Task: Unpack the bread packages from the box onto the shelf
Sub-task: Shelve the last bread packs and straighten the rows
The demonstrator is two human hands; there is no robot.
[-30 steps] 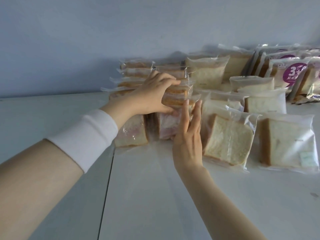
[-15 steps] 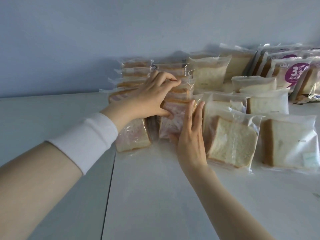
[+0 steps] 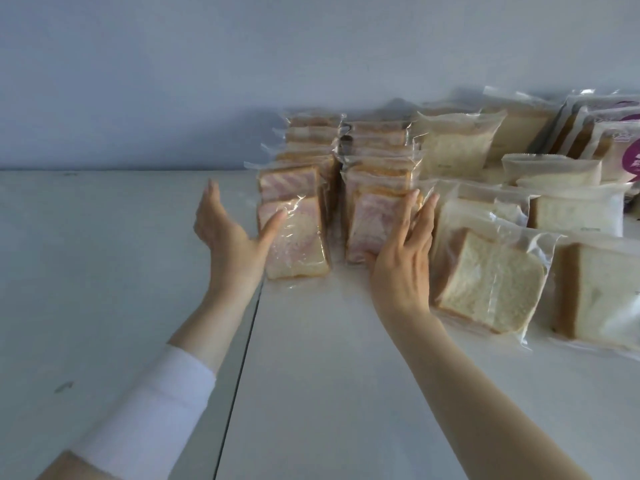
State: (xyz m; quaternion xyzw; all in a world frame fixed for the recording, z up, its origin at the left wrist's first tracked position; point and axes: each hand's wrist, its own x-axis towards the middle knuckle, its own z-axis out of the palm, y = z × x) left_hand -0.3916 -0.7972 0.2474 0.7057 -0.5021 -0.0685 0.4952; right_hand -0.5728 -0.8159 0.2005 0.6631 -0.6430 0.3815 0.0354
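Two rows of clear-wrapped pink-swirl bread packages stand on the white shelf (image 3: 311, 375). The left row's front package (image 3: 298, 240) leans back; the right row's front package (image 3: 375, 225) stands beside it. My left hand (image 3: 230, 233) is spread open just left of the left row, its thumb tip near that front package. My right hand (image 3: 403, 261) lies with straight fingers against the right side of the right row's front package. The box is not in view.
White bread packages (image 3: 491, 282) lie and stand to the right, with purple-labelled packages (image 3: 620, 147) at the back right by the wall. A seam (image 3: 242, 358) splits the shelf top; its left half (image 3: 104, 271) holds nothing.
My left hand has let go of the top of the pink-swirl stack and swung out to the left, open. My right hand stays against the right row. The view shifted left.
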